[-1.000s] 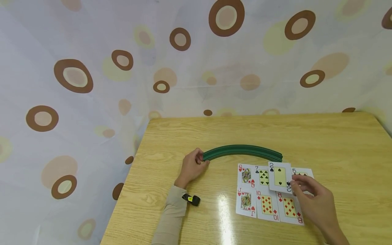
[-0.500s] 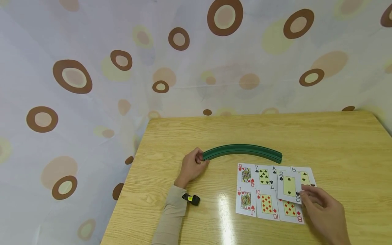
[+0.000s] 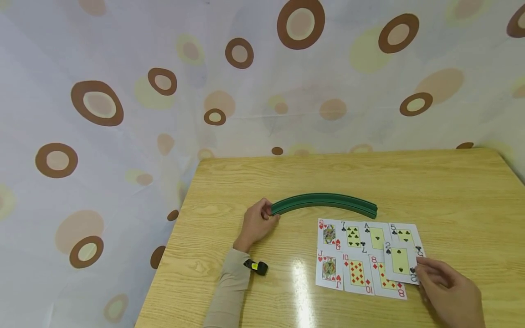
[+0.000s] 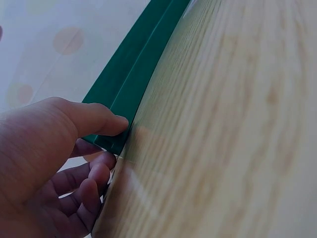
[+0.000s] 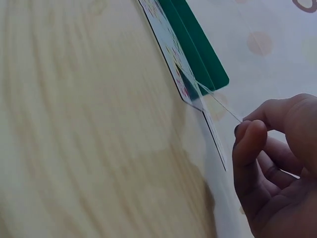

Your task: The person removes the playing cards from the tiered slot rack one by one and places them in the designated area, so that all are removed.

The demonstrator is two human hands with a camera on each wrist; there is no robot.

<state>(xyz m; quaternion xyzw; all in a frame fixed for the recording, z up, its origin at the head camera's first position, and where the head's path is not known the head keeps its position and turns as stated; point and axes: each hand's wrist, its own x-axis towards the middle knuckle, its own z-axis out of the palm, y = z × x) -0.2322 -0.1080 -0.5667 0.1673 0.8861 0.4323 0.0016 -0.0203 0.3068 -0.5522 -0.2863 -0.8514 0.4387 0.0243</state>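
My left hand (image 3: 255,224) holds the left end of a curved green playing-card holder (image 3: 324,198), which stands on the table. In the left wrist view its thumb (image 4: 106,119) lies along the holder's side, fingers curled at the end. Between thumb and fingertips, my right hand (image 3: 453,289) pinches the right edge of the two of spades (image 3: 399,260). That card is tilted above the table, its left side overlapping the eight of diamonds (image 3: 383,279), and its top covers part of the ace of clubs (image 3: 376,232) and five of clubs (image 3: 404,230).
Face-up cards lie in two rows before the holder. The queen of hearts (image 3: 329,233) and seven of clubs (image 3: 352,235) are behind, the jack of hearts (image 3: 329,269) and ten of diamonds (image 3: 357,272) in front. A patterned curtain (image 3: 262,82) hangs behind the wooden table (image 3: 463,196).
My right hand has carried the two of spades rightward and nearer to me, uncovering the ace and five of clubs. My left hand and the green holder have stayed in place.
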